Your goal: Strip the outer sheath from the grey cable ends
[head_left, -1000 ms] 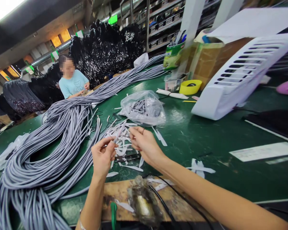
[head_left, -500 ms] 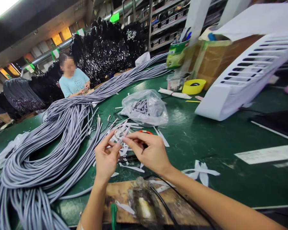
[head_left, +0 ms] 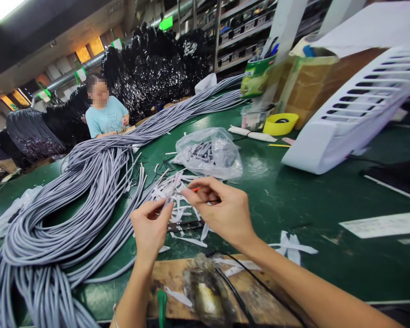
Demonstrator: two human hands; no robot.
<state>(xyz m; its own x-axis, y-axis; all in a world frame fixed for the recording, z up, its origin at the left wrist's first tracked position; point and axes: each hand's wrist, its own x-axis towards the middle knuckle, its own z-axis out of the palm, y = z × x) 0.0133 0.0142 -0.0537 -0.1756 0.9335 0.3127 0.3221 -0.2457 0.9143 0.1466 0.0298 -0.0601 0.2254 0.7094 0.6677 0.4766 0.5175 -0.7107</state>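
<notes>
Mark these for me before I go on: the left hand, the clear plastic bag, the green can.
Left hand (head_left: 148,231): head view, middle of the hand.
Clear plastic bag (head_left: 230,165): head view, right side wall.
Green can (head_left: 256,79): head view, outer side.

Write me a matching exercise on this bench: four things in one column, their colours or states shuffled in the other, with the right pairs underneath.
Things
1. left hand
2. cables
3. plastic bag
4. can

Colours or states
A. see-through, with short gray pieces inside
B. green on the outside
C. pinching a thin piece between thumb and finger
D. gray, gathered in a long, thick bundle

Right pairs: 1-C, 2-D, 3-A, 4-B
</notes>
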